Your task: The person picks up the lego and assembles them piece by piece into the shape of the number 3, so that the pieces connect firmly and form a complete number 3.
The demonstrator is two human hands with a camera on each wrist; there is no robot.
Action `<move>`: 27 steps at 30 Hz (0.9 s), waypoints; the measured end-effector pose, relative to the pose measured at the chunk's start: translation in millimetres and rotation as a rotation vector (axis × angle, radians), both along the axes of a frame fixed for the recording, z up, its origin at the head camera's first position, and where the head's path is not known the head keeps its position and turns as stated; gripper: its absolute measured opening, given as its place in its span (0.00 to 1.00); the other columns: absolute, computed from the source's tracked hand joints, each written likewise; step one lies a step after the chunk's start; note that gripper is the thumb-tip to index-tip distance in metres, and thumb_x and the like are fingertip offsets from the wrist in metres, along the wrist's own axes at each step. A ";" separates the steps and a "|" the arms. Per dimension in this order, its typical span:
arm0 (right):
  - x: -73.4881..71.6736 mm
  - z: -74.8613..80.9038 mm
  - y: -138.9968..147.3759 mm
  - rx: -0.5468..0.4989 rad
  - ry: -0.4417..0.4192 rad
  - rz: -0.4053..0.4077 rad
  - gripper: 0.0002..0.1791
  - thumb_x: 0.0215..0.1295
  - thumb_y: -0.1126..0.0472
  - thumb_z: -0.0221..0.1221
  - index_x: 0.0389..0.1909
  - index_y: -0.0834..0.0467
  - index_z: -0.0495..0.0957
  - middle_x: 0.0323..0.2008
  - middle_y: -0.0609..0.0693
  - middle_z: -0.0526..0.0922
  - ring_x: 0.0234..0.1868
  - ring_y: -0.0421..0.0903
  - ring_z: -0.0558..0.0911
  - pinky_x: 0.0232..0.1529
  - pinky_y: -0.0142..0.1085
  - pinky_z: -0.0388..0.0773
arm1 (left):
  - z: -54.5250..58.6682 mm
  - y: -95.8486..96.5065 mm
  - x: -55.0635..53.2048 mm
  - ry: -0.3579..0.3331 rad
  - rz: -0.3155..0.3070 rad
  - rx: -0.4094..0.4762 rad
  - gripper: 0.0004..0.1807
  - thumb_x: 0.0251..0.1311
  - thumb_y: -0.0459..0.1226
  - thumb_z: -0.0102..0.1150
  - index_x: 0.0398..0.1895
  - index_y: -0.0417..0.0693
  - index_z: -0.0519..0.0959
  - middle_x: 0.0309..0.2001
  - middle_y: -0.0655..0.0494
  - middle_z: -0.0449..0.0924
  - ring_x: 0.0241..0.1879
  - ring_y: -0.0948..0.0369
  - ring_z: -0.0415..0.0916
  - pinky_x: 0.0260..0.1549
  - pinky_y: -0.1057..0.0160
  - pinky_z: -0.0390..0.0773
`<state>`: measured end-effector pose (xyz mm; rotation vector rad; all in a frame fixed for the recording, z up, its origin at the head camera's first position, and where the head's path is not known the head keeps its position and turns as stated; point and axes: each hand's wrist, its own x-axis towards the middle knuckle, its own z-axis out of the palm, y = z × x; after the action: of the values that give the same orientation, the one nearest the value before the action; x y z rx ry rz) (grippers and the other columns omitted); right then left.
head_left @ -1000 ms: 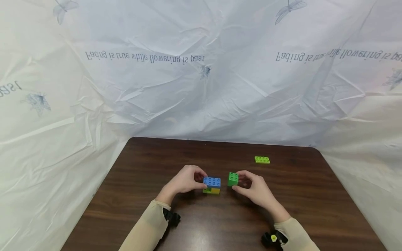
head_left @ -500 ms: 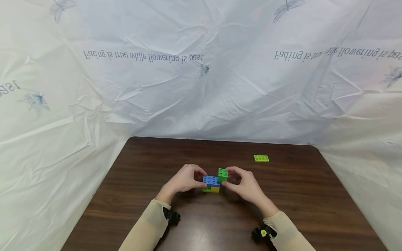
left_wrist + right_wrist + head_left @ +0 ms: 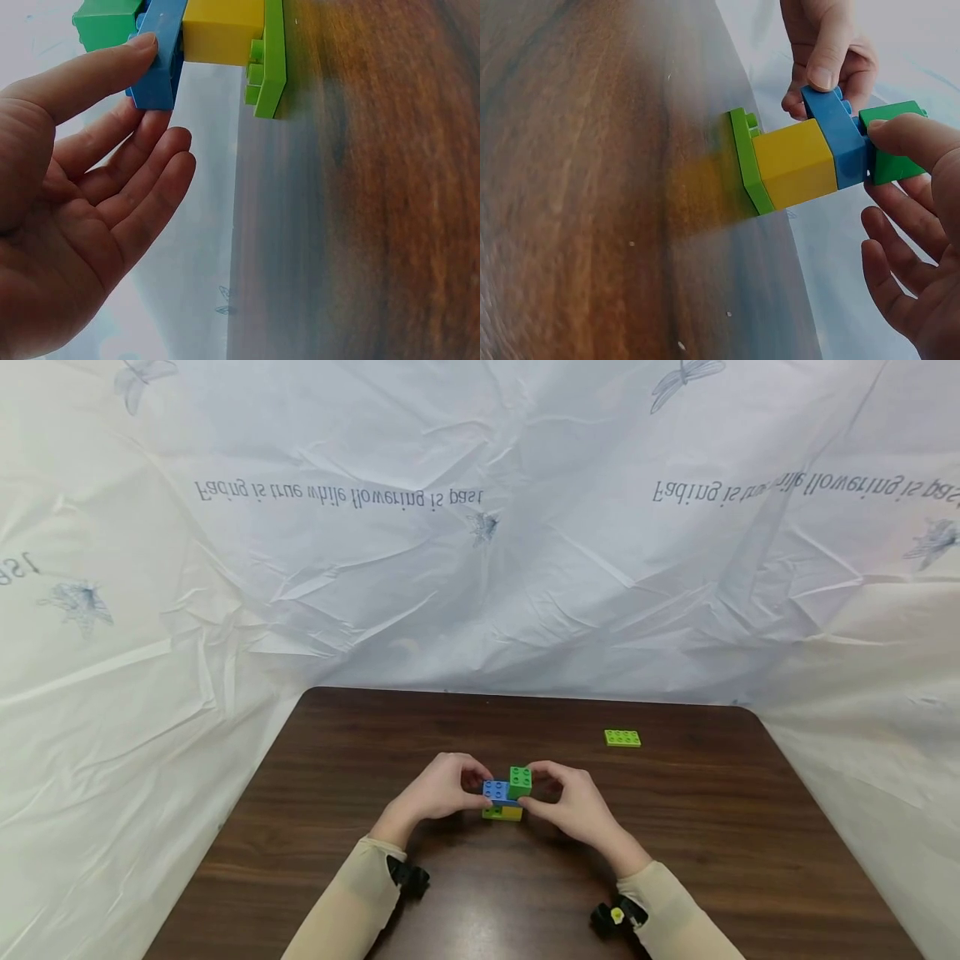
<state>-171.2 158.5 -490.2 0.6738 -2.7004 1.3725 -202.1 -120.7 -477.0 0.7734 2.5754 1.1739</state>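
A small stack stands on the table in front of me: a lime-green plate (image 3: pixel 746 165) at the bottom, a yellow brick (image 3: pixel 795 163) on its right part, and a blue brick (image 3: pixel 159 75) across the top. My left hand (image 3: pixel 438 789) pinches the blue brick's left end between thumb and fingers. My right hand (image 3: pixel 573 806) holds a green brick (image 3: pixel 895 142) by thumb and fingers over the blue brick's right end. In the right wrist view the green brick meets the blue studs slightly tilted; I cannot tell whether it is fully seated. Bare studs show on the plate's left part.
Another lime-green plate (image 3: pixel 622 738) lies apart on the dark wooden table (image 3: pixel 322 752), toward the back right. A white printed plastic sheet (image 3: pixel 480 593) hangs behind the table and at its sides.
My right hand has carried the green brick leftward from beside the stack, up over the blue brick, then down onto its right end. The left hand keeps its grip on the blue brick.
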 end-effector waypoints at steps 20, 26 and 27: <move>-0.8 -1.2 -4.5 0.017 0.038 0.007 0.24 0.65 0.52 0.77 0.60 0.51 0.84 0.49 0.44 0.88 0.47 0.44 0.87 0.48 0.45 0.86 | -0.6 -0.2 0.4 0.009 -0.008 -0.009 0.16 0.61 0.42 0.80 0.50 0.49 0.89 0.42 0.62 0.84 0.41 0.64 0.81 0.45 0.60 0.83; -0.6 -3.5 -4.9 0.007 0.080 0.005 0.23 0.63 0.54 0.78 0.58 0.52 0.85 0.48 0.43 0.88 0.46 0.43 0.88 0.48 0.44 0.86 | 0.0 0.1 0.8 0.013 -0.007 0.001 0.16 0.61 0.42 0.81 0.50 0.49 0.89 0.41 0.63 0.84 0.41 0.64 0.81 0.45 0.59 0.83; -0.6 -3.8 -4.9 0.005 0.088 0.004 0.24 0.63 0.54 0.78 0.58 0.53 0.85 0.48 0.44 0.89 0.47 0.44 0.88 0.48 0.44 0.86 | 0.3 0.1 0.9 0.014 -0.006 0.001 0.16 0.61 0.42 0.81 0.50 0.49 0.89 0.41 0.62 0.84 0.41 0.64 0.81 0.45 0.59 0.83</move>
<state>-171.8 153.6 -493.9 0.7231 -2.6372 1.3053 -201.2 -120.6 -476.7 0.7922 2.5814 1.1729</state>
